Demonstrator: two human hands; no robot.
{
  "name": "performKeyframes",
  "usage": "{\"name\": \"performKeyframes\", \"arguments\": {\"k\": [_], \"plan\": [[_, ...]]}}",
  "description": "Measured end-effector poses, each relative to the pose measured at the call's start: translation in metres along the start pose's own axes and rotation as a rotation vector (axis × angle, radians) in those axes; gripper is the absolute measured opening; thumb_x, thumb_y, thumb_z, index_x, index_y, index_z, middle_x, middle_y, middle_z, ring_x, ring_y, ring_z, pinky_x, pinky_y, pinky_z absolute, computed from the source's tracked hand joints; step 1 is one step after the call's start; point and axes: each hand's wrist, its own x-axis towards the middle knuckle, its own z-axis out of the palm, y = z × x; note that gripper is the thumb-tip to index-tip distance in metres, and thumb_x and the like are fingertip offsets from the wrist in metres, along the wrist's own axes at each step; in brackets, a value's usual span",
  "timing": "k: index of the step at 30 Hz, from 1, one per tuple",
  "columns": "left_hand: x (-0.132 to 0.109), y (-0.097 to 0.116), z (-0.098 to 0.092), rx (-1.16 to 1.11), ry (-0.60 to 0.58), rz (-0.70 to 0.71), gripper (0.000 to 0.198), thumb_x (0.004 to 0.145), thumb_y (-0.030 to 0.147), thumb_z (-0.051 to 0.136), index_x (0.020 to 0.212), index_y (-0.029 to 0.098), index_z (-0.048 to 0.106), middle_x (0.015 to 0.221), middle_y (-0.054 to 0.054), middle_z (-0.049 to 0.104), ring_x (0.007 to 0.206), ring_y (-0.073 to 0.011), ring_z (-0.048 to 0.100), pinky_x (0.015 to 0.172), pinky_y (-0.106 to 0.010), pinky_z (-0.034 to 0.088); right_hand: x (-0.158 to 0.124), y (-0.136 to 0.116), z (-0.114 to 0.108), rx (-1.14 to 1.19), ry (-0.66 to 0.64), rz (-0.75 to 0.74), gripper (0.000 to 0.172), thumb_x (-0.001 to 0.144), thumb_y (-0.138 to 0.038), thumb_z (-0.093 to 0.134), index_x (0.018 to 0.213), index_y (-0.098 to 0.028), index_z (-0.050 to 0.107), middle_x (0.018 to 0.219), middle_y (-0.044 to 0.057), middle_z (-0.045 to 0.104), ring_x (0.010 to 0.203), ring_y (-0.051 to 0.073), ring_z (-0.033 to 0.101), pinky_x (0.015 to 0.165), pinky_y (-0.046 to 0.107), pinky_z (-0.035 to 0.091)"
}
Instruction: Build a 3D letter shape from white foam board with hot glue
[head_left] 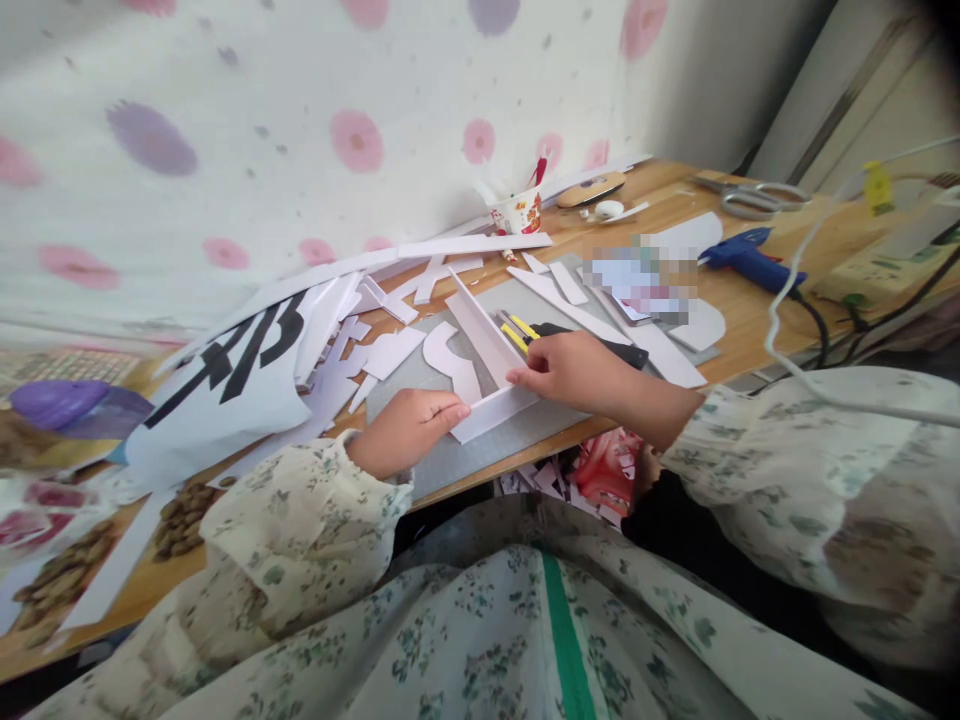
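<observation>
A white foam-board strip [491, 350], folded into an L, lies on a grey cutting mat [525, 300] at the table's near edge. My left hand [409, 430] has its fingers curled and pinches the strip's near left end. My right hand [574, 372] is closed, with its fingertips pressing the strip's fold from the right. Just behind the right hand, a yellow and black utility knife [525, 330] rests on the mat.
White cut-out scraps [390, 345] and a sheet with black lettering [232, 370] cover the left of the wooden table. A blue glue gun [746, 255], scissors [757, 197], a paper cup [517, 212] and white cables [795, 300] lie at the back right. Scraps fill a bag [600, 475] under the table.
</observation>
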Motion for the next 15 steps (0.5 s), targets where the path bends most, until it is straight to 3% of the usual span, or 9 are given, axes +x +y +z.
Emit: {"name": "performKeyframes", "arguments": {"k": [15], "plan": [[-0.0008, -0.0005, -0.0007, -0.026, -0.036, 0.034, 0.042, 0.092, 0.045, 0.036, 0.064, 0.018, 0.052, 0.061, 0.003, 0.054, 0.061, -0.0128, 0.049, 0.060, -0.022, 0.036, 0.0006, -0.0026, -0.0032, 0.011, -0.015, 0.002, 0.028, 0.078, -0.041, 0.060, 0.062, -0.018, 0.055, 0.059, -0.001, 0.055, 0.053, 0.011, 0.043, 0.053, 0.026, 0.027]]}}
